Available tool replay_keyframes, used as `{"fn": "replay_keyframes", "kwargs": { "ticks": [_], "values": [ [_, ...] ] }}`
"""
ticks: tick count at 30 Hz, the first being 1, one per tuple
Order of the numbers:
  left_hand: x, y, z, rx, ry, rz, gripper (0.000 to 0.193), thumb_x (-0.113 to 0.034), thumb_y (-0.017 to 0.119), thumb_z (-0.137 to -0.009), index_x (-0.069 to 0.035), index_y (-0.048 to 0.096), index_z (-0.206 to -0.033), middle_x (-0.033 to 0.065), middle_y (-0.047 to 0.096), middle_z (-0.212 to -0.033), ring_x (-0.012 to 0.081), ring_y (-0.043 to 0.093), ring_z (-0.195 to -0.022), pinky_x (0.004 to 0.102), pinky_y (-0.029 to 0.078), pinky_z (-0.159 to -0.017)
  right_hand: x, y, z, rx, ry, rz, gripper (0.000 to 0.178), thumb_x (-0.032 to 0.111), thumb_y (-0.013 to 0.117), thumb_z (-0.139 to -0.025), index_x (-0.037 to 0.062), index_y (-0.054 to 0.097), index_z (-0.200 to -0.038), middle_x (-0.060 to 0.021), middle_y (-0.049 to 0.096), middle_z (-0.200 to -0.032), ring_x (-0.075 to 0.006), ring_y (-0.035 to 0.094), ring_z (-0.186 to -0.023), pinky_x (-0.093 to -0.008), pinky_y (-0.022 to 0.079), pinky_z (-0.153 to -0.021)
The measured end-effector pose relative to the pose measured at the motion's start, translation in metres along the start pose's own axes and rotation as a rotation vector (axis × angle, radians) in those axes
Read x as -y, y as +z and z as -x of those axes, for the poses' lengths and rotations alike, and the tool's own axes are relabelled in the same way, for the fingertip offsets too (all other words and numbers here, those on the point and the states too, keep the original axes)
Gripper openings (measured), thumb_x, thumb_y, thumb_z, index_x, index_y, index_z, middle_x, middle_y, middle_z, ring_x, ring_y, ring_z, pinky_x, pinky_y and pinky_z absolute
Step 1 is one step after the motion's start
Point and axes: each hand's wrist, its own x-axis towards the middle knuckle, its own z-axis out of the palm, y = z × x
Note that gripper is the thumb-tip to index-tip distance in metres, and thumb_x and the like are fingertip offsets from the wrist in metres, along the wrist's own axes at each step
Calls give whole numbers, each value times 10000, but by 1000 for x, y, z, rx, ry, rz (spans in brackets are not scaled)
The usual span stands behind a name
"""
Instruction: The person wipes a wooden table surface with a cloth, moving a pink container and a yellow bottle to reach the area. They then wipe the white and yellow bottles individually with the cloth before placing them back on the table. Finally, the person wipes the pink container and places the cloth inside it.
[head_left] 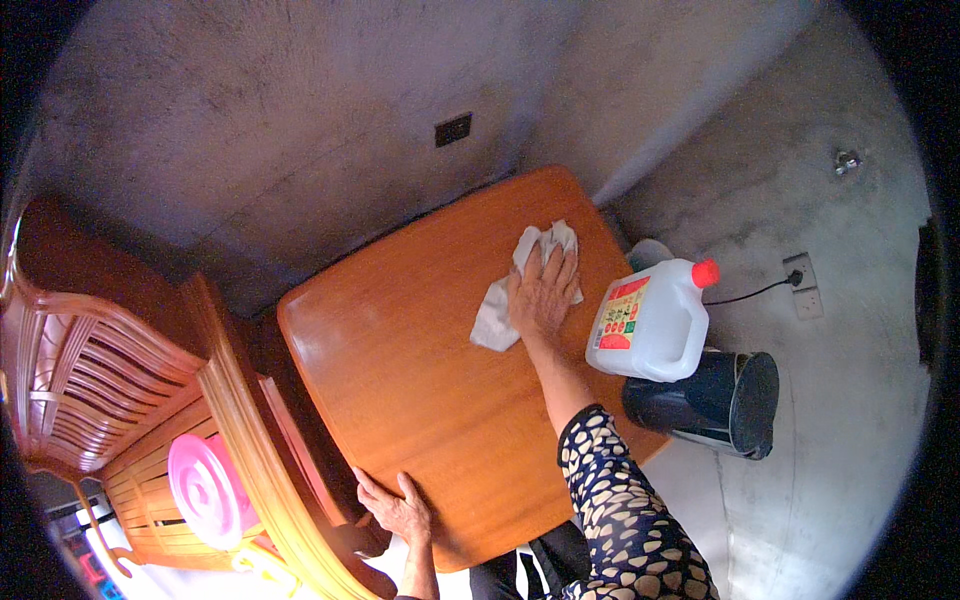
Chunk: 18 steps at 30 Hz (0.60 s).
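My right hand (543, 290) presses a crumpled white cloth (495, 318) onto the brown wooden tabletop (420, 370), toward its far right side. Parts of the cloth stick out past the fingers and to the left of the wrist. At the near left edge of the table rests my left hand (398, 510), fingers apart and nothing held. Just right of my right forearm stands a translucent white plastic jug (660, 335) with a red cap and a colourful label, at the table's right edge.
A black cylindrical bin (700, 400) is beside the jug. On the left is a slatted wooden bench (150, 470) with a pink plastic lid or basin (205, 490). A plugged cord (750, 292) runs from the wall socket (803, 285). Grey walls border the table's far sides.
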Motion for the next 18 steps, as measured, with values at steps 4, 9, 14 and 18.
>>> {"fn": "replay_keyframes", "kwargs": {
  "ticks": [4, 9, 14, 18],
  "values": [
    [7, 5, 1, -11, 5, -16, 759, -362, 579, -859, -110, 194, -1463, 259, 379, -1284, 433, 421, -1147, 493, 398, -924, -2, 21, -34, -13, 63, 19, 542, 361, 514, -886, 61, 435, -1330, -241, 351, -1382, -433, 263, -1310, -574, 221, -1054],
    [5, 6, 2, 19, -17, 9, 773, -379, 581, -849, -108, 197, -1462, 261, 375, -1291, 441, 419, -1153, 493, 393, -935, -15, 45, -70, -39, 102, 47, 546, 378, 501, -899, 82, 415, -1350, -205, 339, -1407, -407, 259, -1327, -572, 239, -1049],
    [4, 2, 2, -14, 0, -8, 773, -368, 586, -843, -106, 202, -1460, 262, 371, -1294, 441, 419, -1153, 492, 396, -933, -11, 51, -84, -89, 78, 44, 552, 382, 499, -900, 90, 400, -1358, -190, 343, -1408, -398, 275, -1324, -564, 245, -1051],
    [3, 4, 1, -7, 9, -10, 772, -348, 591, -844, -104, 197, -1461, 265, 370, -1293, 441, 418, -1156, 490, 401, -928, -14, 45, -72, -36, -149, -36, 550, 316, 582, -834, 97, 436, -1317, -196, 382, -1369, -421, 289, -1310, -577, 254, -1047]
  ]
}}
